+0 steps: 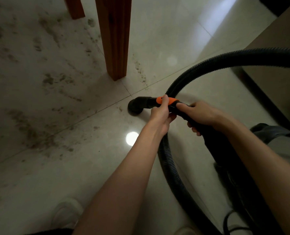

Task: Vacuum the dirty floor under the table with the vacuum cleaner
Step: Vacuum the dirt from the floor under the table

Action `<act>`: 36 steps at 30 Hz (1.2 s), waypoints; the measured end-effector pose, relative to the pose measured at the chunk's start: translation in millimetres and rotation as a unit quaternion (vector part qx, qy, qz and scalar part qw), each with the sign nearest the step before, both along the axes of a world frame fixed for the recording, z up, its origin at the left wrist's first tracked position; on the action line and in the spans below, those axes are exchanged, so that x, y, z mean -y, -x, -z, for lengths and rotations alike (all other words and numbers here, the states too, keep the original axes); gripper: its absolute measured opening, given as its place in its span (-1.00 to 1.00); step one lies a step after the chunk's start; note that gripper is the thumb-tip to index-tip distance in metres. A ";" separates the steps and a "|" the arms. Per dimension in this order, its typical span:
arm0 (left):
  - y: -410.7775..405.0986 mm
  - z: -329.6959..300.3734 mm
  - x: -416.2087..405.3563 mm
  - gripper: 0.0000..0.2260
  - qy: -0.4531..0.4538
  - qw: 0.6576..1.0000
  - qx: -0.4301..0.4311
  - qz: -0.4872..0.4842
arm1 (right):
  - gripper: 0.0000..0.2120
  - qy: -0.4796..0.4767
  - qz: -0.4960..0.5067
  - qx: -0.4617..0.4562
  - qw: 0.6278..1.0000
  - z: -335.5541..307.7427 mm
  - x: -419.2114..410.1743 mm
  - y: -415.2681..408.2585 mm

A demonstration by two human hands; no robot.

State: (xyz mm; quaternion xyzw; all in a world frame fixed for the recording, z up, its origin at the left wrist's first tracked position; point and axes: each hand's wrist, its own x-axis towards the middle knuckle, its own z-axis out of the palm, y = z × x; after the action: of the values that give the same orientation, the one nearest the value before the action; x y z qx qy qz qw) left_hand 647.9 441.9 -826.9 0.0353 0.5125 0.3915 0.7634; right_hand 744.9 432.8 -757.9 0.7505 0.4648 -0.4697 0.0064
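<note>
The black vacuum nozzle [137, 106] rests on the pale tiled floor [157, 39], just right of the dirt. My left hand [162, 114] grips the wand at its orange collar [170, 100]. Behind it, my right hand [202, 114] holds the black handle. A ribbed black hose [213, 62] loops up to the right and back down past my arms. Brown dirt patches [30, 133] spread over the tiles to the left, under the table. A wooden table leg [114, 36] stands just beyond the nozzle.
A second wooden leg [73, 7] stands at the top left. A beige cabinet or wall base [273, 53] runs along the right. The dark vacuum body [232, 167] and a cord [229, 221] lie at the lower right. My pale shoe [68, 212] is at the bottom.
</note>
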 end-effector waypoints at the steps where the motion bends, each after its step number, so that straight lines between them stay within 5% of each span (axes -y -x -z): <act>1: -0.4 -2.2 3.3 -0.79 0.002 1.000 -0.002 -0.005 | -0.58 0.003 -0.002 -0.001 1.000 -2.2 1.7 0.0; 16: 10.5 -7.1 37.5 -0.77 0.033 0.998 0.001 -0.051 | -0.55 0.012 -0.052 -0.005 0.999 -1.5 28.0 9.1; 25: 19.6 -19.8 17.2 -0.65 -0.004 1.000 -0.016 -0.012 | -0.53 -0.060 -0.039 0.021 0.997 9.4 21.1 16.2; 30: 33.7 -16.0 22.7 -0.84 0.007 0.999 -0.024 -0.034 | -0.48 -0.035 -0.060 -0.013 0.997 17.5 13.6 27.5; 36: 38.2 -25.2 11.0 -0.61 -0.002 0.999 -0.045 -0.004 | -0.49 -0.076 -0.043 0.000 0.996 19.0 9.4 31.9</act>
State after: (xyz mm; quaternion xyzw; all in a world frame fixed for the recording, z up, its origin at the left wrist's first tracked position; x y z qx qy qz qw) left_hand 609.7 430.9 -801.7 0.0524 0.5460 0.3934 0.7378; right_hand 713.1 423.4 -776.8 0.7278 0.5314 -0.4325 -0.0305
